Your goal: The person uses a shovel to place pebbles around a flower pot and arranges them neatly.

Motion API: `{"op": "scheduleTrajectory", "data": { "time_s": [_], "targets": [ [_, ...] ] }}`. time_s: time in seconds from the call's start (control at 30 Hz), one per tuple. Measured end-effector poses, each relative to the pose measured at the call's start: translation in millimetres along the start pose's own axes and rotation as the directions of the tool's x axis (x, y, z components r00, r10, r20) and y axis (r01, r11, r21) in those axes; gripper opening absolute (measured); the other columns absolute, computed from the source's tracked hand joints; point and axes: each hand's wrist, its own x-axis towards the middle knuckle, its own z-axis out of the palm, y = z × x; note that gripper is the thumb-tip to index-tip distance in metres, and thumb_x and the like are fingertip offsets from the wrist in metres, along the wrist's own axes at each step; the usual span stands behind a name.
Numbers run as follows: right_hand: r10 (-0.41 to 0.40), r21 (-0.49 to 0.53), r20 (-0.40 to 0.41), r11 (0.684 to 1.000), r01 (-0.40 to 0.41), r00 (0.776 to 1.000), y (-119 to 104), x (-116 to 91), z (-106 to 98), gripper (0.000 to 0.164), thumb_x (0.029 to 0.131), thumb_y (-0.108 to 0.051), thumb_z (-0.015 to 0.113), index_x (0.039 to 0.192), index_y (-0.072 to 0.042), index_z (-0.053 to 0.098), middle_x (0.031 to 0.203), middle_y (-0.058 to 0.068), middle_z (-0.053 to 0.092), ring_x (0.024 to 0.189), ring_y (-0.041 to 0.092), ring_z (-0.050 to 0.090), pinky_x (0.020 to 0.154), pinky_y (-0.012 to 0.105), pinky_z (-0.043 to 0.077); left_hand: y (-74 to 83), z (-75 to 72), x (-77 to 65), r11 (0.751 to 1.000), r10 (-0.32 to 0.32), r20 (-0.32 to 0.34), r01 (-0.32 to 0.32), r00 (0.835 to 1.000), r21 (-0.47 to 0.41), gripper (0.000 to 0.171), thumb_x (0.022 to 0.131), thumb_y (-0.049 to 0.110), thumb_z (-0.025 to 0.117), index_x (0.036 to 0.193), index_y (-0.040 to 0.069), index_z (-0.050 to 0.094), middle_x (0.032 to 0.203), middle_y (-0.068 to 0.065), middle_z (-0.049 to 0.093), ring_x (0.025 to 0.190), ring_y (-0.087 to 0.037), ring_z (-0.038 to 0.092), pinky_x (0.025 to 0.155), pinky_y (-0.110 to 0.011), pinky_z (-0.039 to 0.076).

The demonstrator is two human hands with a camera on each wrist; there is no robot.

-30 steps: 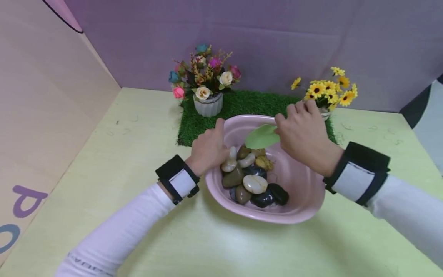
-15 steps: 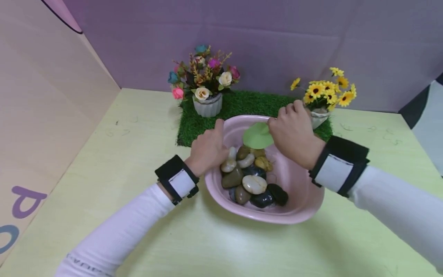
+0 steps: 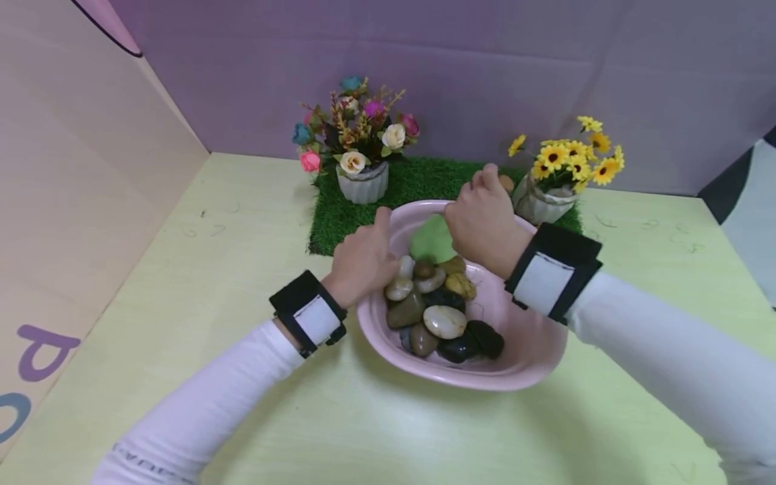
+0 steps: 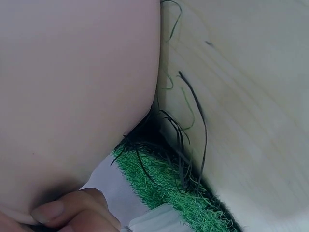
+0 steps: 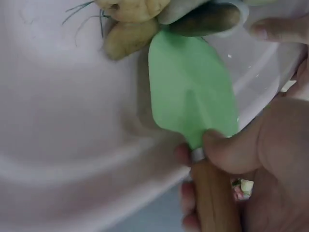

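Note:
My right hand grips a small trowel with a green blade and a wooden handle. The thumb lies along the neck of the blade. In the right wrist view the blade's tip meets the stones inside a pink basin. These smooth stones, white, brown and black, are heaped on the basin's left side. My left hand grips the basin's left rim. Bent fingers show below the basin's outer wall in the left wrist view.
Behind the basin lies a green artificial grass mat. On it stand a pot of mixed flowers at left and a pot of yellow flowers at right, close to my right hand. A purple backdrop rises behind the table.
My right hand has moved left with the trowel, and its blade has come down against the stones at the back. My left hand and the basin have stayed put.

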Motion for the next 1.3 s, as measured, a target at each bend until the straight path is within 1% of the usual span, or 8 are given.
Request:
{"op": "scheduleTrajectory", "data": {
  "time_s": [0.13, 0.33, 0.6, 0.77, 0.9, 1.0, 1.1, 1.3],
  "targets": [
    [0.038, 0.037, 0.194, 0.998, -0.046, 0.980, 5.7, -0.9, -2.3, 0.038, 0.079, -0.029, 0.077, 0.058, -0.011, 0.050, 0.059, 0.010, 0.052, 0.079, 0.039, 0.055, 0.103, 0.062, 0.030, 2.0, -1.0, 0.9, 1.000, 0.000, -0.002, 0.000, 1.000, 0.005, 0.061, 0.084, 0.011, 0.061, 0.139, 0.008, 0.035, 0.090, -0.016, 0.067, 0.065, -0.029, 0.066, 0.045, -0.033, 0.048],
    [0.039, 0.124, 0.335, 0.989, -0.085, 0.941, 15.7, -0.5, -3.7, 0.015, 0.084, -0.023, 0.066, 0.076, -0.012, 0.061, 0.065, 0.008, 0.054, 0.075, 0.031, 0.046, 0.098, 0.060, 0.026, 3.1, -1.3, 1.6, 1.000, -0.017, 0.001, 0.016, 1.000, 0.017, 0.060, 0.083, 0.009, 0.060, 0.138, 0.008, 0.035, 0.091, -0.018, 0.067, 0.065, -0.029, 0.066, 0.045, -0.034, 0.047],
    [0.026, 0.189, 0.531, 0.971, -0.148, 0.847, 18.8, 1.3, -7.3, 0.018, 0.090, -0.025, 0.055, 0.091, -0.011, 0.068, 0.079, 0.009, 0.063, 0.077, 0.030, 0.055, 0.100, 0.059, 0.023, 2.5, -0.1, 1.6, 1.000, -0.021, 0.007, 0.021, 1.000, 0.019, 0.061, 0.086, 0.012, 0.060, 0.140, 0.008, 0.034, 0.094, -0.019, 0.068, 0.066, -0.030, 0.066, 0.046, -0.035, 0.047],
    [-0.040, 0.319, 0.574, 0.931, -0.178, 0.818, 18.3, -3.3, -3.9, 0.020, 0.089, -0.020, 0.049, 0.075, -0.012, 0.061, 0.069, 0.005, 0.058, 0.069, 0.024, 0.051, 0.101, 0.059, 0.019, 1.4, -1.4, 0.4, 1.000, -0.016, 0.007, 0.016, 1.000, 0.016, 0.059, 0.087, 0.014, 0.062, 0.139, 0.007, 0.034, 0.094, -0.018, 0.068, 0.067, -0.031, 0.067, 0.047, -0.035, 0.048],
    [-0.048, 0.345, 0.600, 0.916, -0.205, 0.798, 21.0, -6.1, 0.4, 0.024, 0.089, -0.022, 0.047, 0.066, -0.015, 0.050, 0.066, 0.002, 0.052, 0.067, 0.021, 0.046, 0.096, 0.056, 0.022, 1.0, -0.8, 0.5, 1.000, -0.015, 0.010, 0.015, 1.000, 0.011, 0.061, 0.086, 0.012, 0.061, 0.140, 0.007, 0.033, 0.093, -0.017, 0.067, 0.066, -0.030, 0.066, 0.046, -0.034, 0.047],
    [-0.057, 0.349, 0.608, 0.915, -0.203, 0.792, 22.7, -6.0, 2.3, 0.024, 0.089, -0.023, 0.046, 0.067, -0.015, 0.050, 0.067, 0.003, 0.050, 0.067, 0.021, 0.044, 0.089, 0.051, 0.023, 0.9, 0.7, 1.3, 1.000, -0.019, 0.010, 0.019, 1.000, 0.015, 0.063, 0.085, 0.010, 0.060, 0.142, 0.008, 0.032, 0.092, -0.017, 0.067, 0.065, -0.029, 0.065, 0.045, -0.034, 0.047],
    [-0.058, 0.352, 0.600, 0.915, -0.198, 0.798, 24.4, -5.9, 3.1, 0.023, 0.089, -0.022, 0.046, 0.068, -0.015, 0.053, 0.067, 0.003, 0.050, 0.067, 0.021, 0.044, 0.086, 0.049, 0.024, 1.0, 1.5, 1.6, 1.000, -0.020, 0.003, 0.020, 1.000, 0.020, 0.063, 0.085, 0.010, 0.061, 0.142, 0.007, 0.033, 0.092, -0.018, 0.068, 0.064, -0.029, 0.065, 0.044, -0.034, 0.046],
    [-0.051, 0.385, 0.544, 0.902, -0.195, 0.837, 25.7, -9.5, 3.3, 0.025, 0.091, -0.020, 0.047, 0.067, -0.016, 0.052, 0.064, 0.003, 0.051, 0.065, 0.021, 0.046, 0.085, 0.051, 0.024, 0.1, 0.7, 0.4, 1.000, -0.005, -0.007, 0.006, 1.000, 0.025, 0.060, 0.086, 0.012, 0.062, 0.139, 0.006, 0.035, 0.092, -0.018, 0.068, 0.064, -0.029, 0.066, 0.044, -0.034, 0.047]
  ]
}}
